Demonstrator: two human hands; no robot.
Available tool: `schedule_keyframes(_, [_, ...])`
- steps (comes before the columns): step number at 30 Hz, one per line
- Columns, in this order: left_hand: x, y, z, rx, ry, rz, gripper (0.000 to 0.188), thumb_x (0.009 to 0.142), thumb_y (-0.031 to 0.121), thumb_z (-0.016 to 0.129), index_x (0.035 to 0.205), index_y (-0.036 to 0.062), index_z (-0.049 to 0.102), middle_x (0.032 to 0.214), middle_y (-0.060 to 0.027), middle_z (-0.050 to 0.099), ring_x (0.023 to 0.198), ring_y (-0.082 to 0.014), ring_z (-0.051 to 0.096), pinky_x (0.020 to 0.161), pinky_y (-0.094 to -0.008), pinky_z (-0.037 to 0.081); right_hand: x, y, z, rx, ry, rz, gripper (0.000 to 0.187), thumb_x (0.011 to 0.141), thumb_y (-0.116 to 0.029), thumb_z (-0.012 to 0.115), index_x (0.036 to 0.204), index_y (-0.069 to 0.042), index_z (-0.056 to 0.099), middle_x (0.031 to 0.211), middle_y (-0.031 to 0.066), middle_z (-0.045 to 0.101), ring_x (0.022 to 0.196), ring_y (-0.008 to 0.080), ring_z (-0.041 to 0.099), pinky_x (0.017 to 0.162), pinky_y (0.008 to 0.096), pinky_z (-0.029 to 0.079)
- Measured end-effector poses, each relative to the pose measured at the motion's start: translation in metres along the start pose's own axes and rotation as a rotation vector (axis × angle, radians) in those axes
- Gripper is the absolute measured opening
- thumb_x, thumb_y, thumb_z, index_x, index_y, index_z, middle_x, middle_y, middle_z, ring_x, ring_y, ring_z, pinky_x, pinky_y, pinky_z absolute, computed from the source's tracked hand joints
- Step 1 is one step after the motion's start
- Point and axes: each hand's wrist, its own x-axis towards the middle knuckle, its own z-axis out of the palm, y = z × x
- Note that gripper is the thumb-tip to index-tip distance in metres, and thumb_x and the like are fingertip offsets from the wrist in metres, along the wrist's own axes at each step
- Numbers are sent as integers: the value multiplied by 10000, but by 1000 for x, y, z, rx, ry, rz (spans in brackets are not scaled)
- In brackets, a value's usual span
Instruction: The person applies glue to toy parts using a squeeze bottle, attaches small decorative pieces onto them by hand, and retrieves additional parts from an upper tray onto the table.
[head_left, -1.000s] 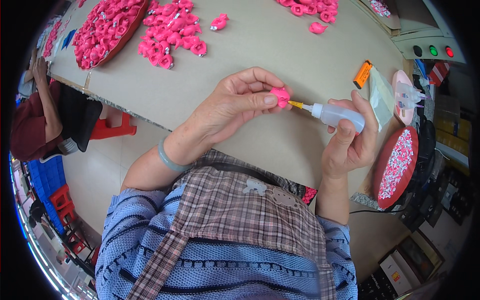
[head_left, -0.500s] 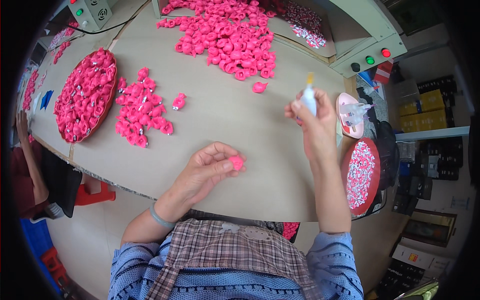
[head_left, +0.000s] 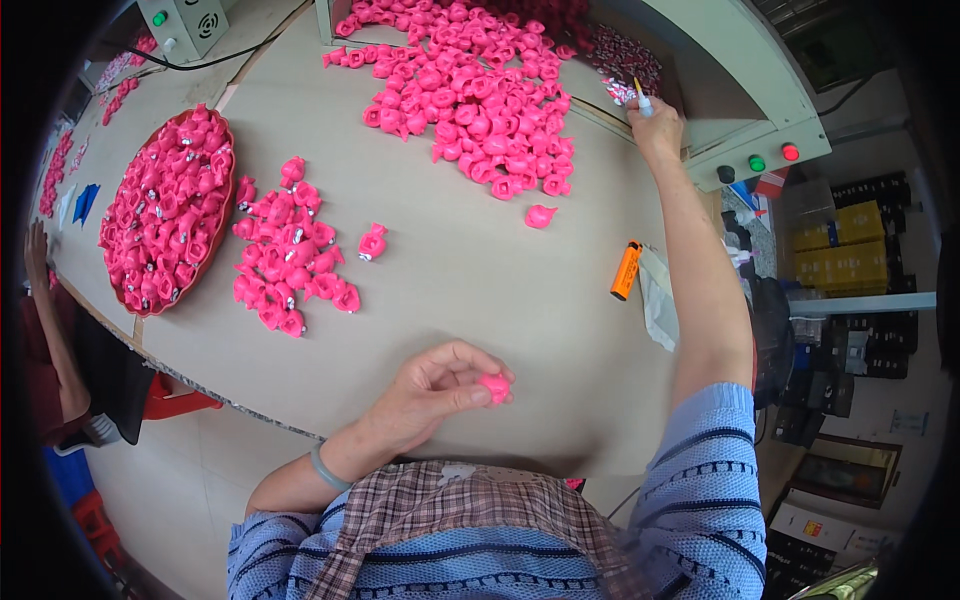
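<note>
Near the table's front edge, my left hand (head_left: 432, 395) pinches a small hollow pink plastic piece (head_left: 494, 388) between thumb and fingertips. My right hand (head_left: 657, 130) stretches far forward to the mouth of a cream-coloured machine (head_left: 740, 75). It is closed round a small white squeeze bottle (head_left: 645, 105) with a yellow tip pointing up. Right beside the hand lie tiny pink-and-white pieces (head_left: 617, 92), partly hidden by it. One loose pink piece (head_left: 540, 216) lies between my two hands, just short of a large heap of pink pieces (head_left: 480, 115).
On the left stands a red scalloped tray (head_left: 223, 228) full of pink pieces, with a smaller cluster (head_left: 290, 245) and a single piece (head_left: 372, 242) beside it. An orange lighter (head_left: 626, 271) and a pale cloth (head_left: 657, 305) lie by my right forearm. Another person's arm (head_left: 50, 320) shows far left.
My right hand has moved forward with the white bottle, from above the tabletop to the machine's opening. The lighter has come into view. My left hand still holds the pink piece.
</note>
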Motion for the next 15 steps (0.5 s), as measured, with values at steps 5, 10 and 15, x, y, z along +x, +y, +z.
schedule_keyframes(5, [3, 5, -2, 22, -15, -16, 190, 889, 30, 594, 1076, 26, 558, 1104, -140, 603, 975, -188, 622, 864, -314, 503, 9, -5, 8, -278, 44, -167, 209, 782, -223, 635, 947, -106, 688, 893, 182, 671, 874, 378, 632, 791, 453, 494])
schedule_keyframes(10, [-1, 7, -5, 2, -20, -22, 207, 887, 5, 587, 1090, 14, 551, 1106, -132, 599, 1005, -193, 612, 896, -316, 493, 18, -8, 15, -281, -46, -140, 268, 776, -290, 643, 975, -114, 675, 934, 178, 667, 905, 379, 624, 804, 451, 492])
schedule_keyframes(15, [-4, 5, -14, 56, -48, 9, 262, 880, -7, 600, 1136, -3, 546, 1105, -98, 597, 1015, -170, 599, 900, -299, 487, 16, -22, 19, -272, -130, -28, 412, 787, -267, 615, 1186, -164, 624, 1089, 174, 646, 1017, 333, 622, 873, 413, 477])
